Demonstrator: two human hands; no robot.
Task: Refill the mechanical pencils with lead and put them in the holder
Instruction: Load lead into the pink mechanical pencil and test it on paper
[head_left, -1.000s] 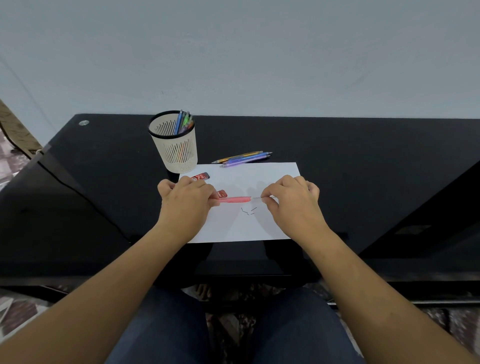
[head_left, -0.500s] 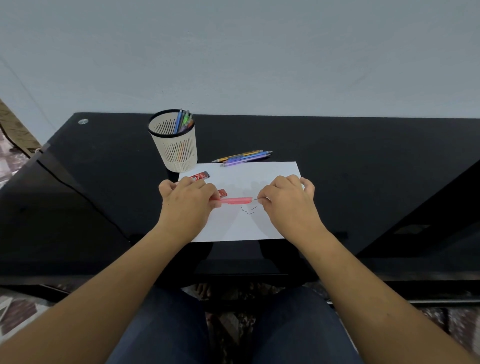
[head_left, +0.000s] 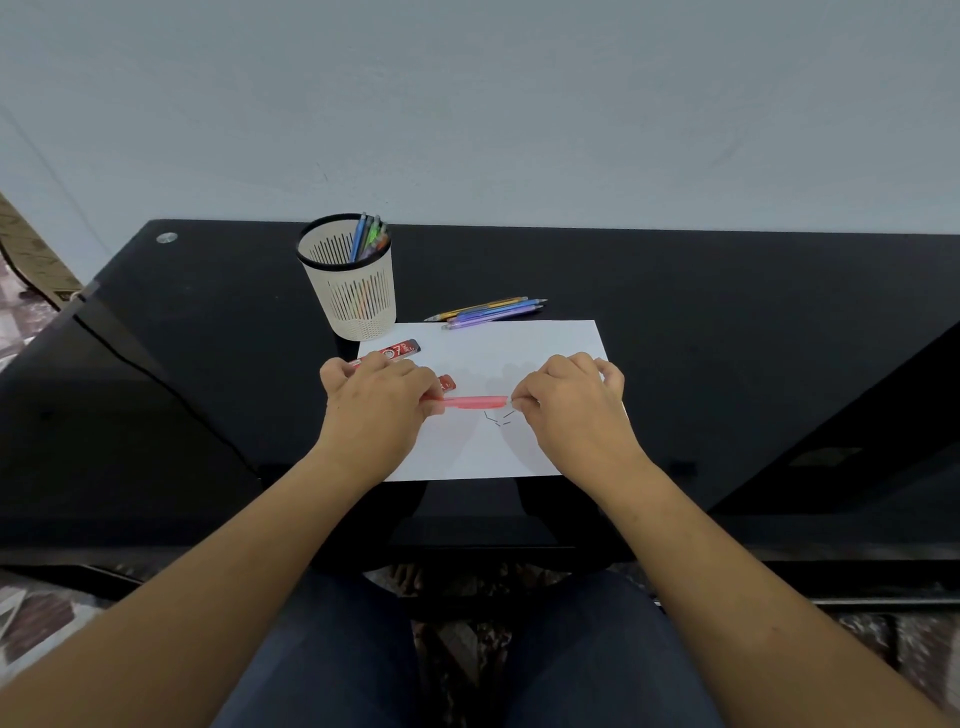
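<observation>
My left hand grips one end of a pink mechanical pencil, which lies level over the white paper. My right hand is at the pencil's other end and pinches something thin there, too small to make out. A few short lead pieces lie on the paper just below the pencil. The cream mesh holder stands at the back left with several pencils upright in it. More pencils lie in a bunch behind the paper.
A red lead case lies on the paper near the holder, and a second red case shows beside my left hand. Everything sits on a black glass desk against a pale wall. A cable crosses the desk's left side.
My right hand has drawn in closer to the pencil's right end. The left hand and the pencil have hardly moved.
</observation>
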